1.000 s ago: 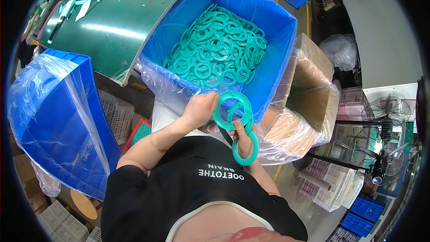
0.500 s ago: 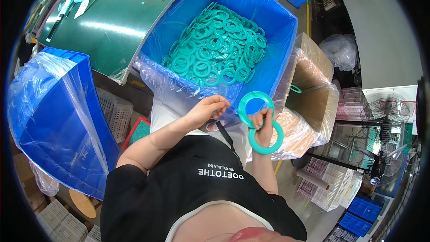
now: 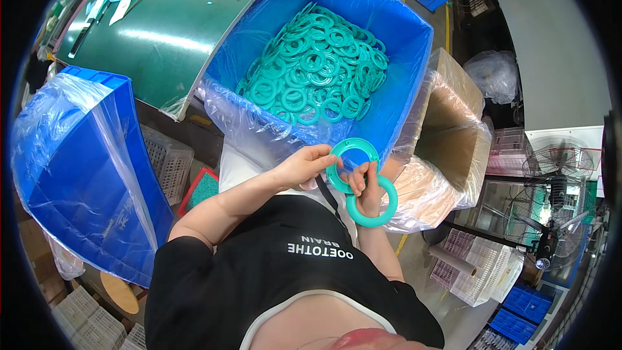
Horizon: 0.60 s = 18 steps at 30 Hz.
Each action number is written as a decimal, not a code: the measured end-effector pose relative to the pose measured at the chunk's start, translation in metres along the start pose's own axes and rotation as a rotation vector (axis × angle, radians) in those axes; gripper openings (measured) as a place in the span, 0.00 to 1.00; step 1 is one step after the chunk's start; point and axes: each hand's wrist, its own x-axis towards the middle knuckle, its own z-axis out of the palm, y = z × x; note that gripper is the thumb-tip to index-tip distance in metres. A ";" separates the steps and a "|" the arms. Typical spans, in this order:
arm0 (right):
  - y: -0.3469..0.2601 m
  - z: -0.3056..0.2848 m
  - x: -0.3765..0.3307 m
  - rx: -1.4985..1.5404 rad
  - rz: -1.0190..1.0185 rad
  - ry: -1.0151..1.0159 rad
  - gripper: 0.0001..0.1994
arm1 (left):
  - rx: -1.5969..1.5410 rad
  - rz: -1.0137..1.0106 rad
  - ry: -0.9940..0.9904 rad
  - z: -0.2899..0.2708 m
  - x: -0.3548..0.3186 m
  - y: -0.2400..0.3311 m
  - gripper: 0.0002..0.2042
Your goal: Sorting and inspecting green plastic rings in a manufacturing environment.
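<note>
Two flat teal plastic rings are in front of me, above the near edge of a lined blue bin. The upper ring (image 3: 372, 148) overlaps the lower ring (image 3: 389, 209). My right hand (image 3: 367, 189) is closed on both where they meet, its fingers through the openings. At the left rim of the upper ring, my left hand (image 3: 312, 162) has its thumb and fingertips pinched on the edge. Beyond my hands, the blue bin (image 3: 405, 84) contains a heap of similar teal rings (image 3: 324, 65). Part of the lower ring's upper rim is hidden by my right hand.
To the right stands a plastic-lined cardboard box (image 3: 453, 110). A green worktable (image 3: 175, 6) lies at the far left, with a tilted, plastic-draped blue bin (image 3: 78, 168) below it. White crates (image 3: 172, 162) and a fan (image 3: 557, 188) stand farther off.
My right hand has brought the two rings leftward, and my left hand has reached the upper one's edge. A teal ring seen at the cardboard box's opening is out of sight now.
</note>
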 end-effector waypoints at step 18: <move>-0.027 -0.019 0.001 -0.217 -0.245 0.180 0.17 | 0.438 0.370 0.253 -0.022 0.016 -0.019 0.09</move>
